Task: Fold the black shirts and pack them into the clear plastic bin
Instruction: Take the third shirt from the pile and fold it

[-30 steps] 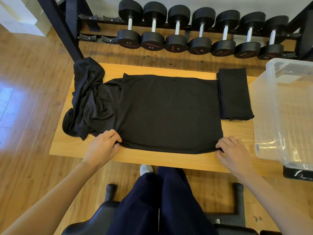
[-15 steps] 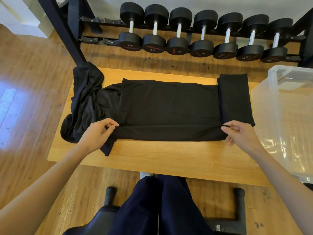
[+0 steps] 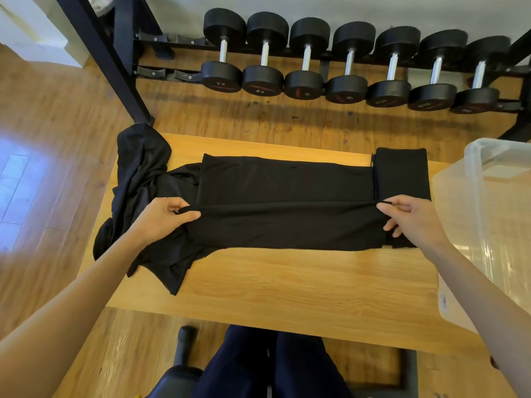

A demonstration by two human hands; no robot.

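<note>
A black shirt (image 3: 284, 185) lies spread across the wooden table (image 3: 301, 285). Its near edge is lifted into a taut fold line that runs left to right. My left hand (image 3: 163, 216) pinches the left end of that fold, and my right hand (image 3: 408, 218) pinches the right end. To the right, partly behind my right hand, lies a folded black shirt (image 3: 402, 173). A crumpled heap of black shirts (image 3: 140, 179) hangs over the table's left end. The clear plastic bin (image 3: 488, 214) stands open at the right edge of the table.
A rack of several black dumbbells (image 3: 347, 67) stands on the floor behind the table. A black upright post (image 3: 106, 56) rises at the back left. My dark-trousered legs (image 3: 267, 366) and a black seat are below the near table edge.
Both hands have lifted the shirt's near edge off the table front and carried it away from me over the shirt. A sleeve now trails out at the lower left.
</note>
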